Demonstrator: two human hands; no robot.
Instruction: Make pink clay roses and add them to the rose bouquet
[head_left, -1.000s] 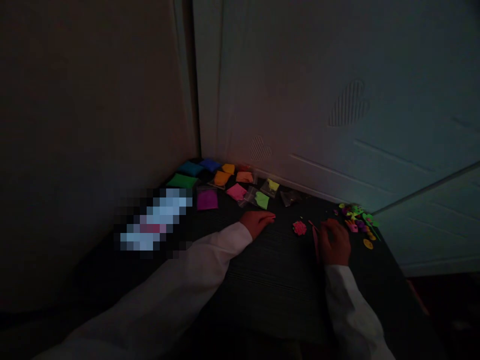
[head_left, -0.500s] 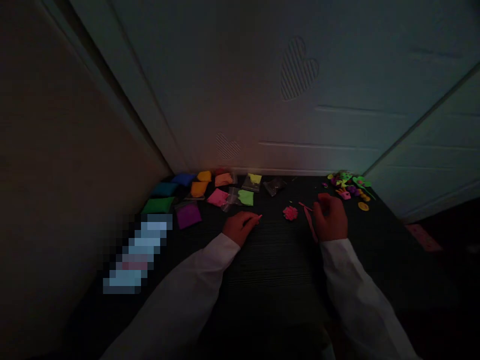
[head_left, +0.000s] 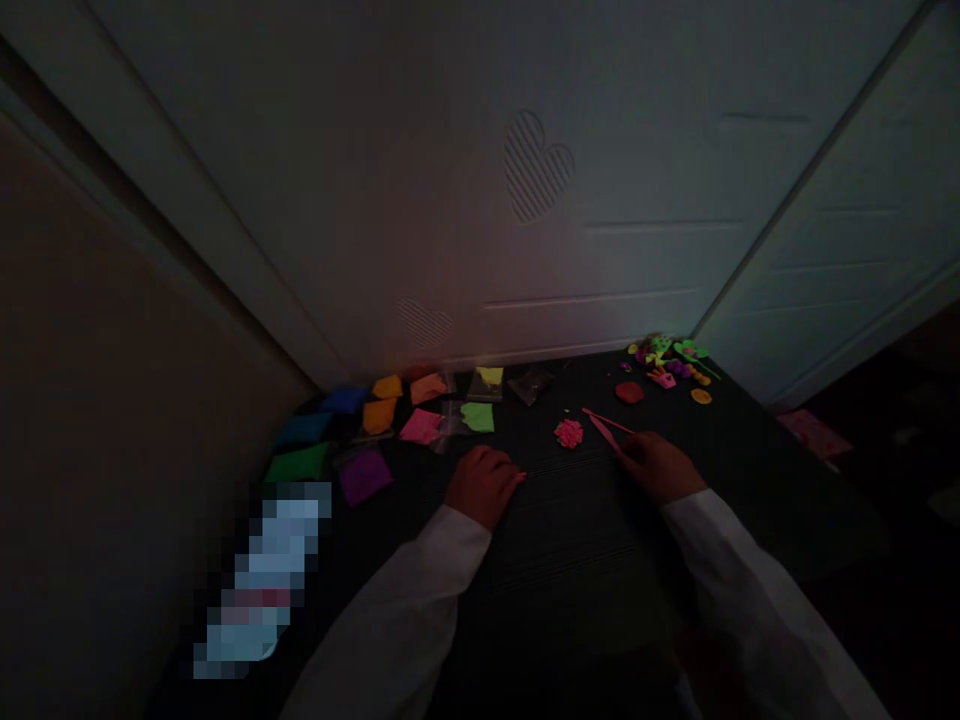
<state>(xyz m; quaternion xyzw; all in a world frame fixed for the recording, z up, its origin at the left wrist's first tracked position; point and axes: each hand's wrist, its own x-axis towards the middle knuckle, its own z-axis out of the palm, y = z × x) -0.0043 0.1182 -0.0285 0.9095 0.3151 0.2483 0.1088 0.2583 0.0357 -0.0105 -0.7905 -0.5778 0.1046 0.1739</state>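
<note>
Cluster (head_left: 569, 433) lies between left hand (head_left: 481, 487), curled on pink bit (head_left: 522, 477), right hand (head_left: 661, 468) pinching tool (head_left: 603, 434).

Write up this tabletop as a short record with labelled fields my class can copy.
Left hand: small pink piece at fingertips
Right hand: at pink blade-shaped tool, grip unclear
Beside tool: thin pink stick
Between hands: textured pink clump
Beyond right hand: red disc
Far right: small coloured shapes, yellow disc
Left side: purple packet, green packet, others
Lighting: dim
</note>
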